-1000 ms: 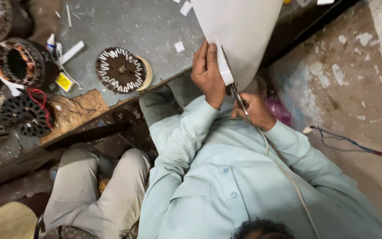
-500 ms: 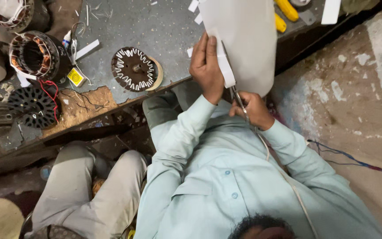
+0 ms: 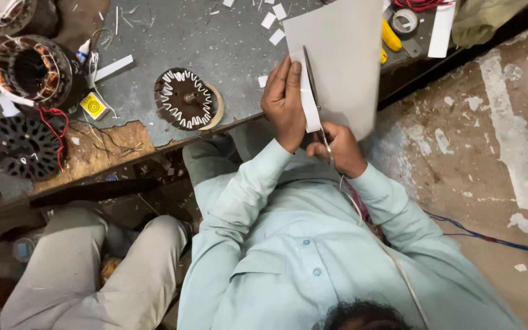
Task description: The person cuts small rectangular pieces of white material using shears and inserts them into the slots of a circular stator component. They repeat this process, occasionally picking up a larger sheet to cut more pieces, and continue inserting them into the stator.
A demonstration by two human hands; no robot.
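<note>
The person wore a pale mint-green shirt with long sleeves reaching the wrists, a buttoned placket down the front with small matching buttons, and a chest pocket toward eight o'clock. Loose grey-beige trousers covered the knees at seven o'clock. Both the left hand [image 3: 285, 101] and the right hand [image 3: 340, 150] were bare, without gloves.
</note>
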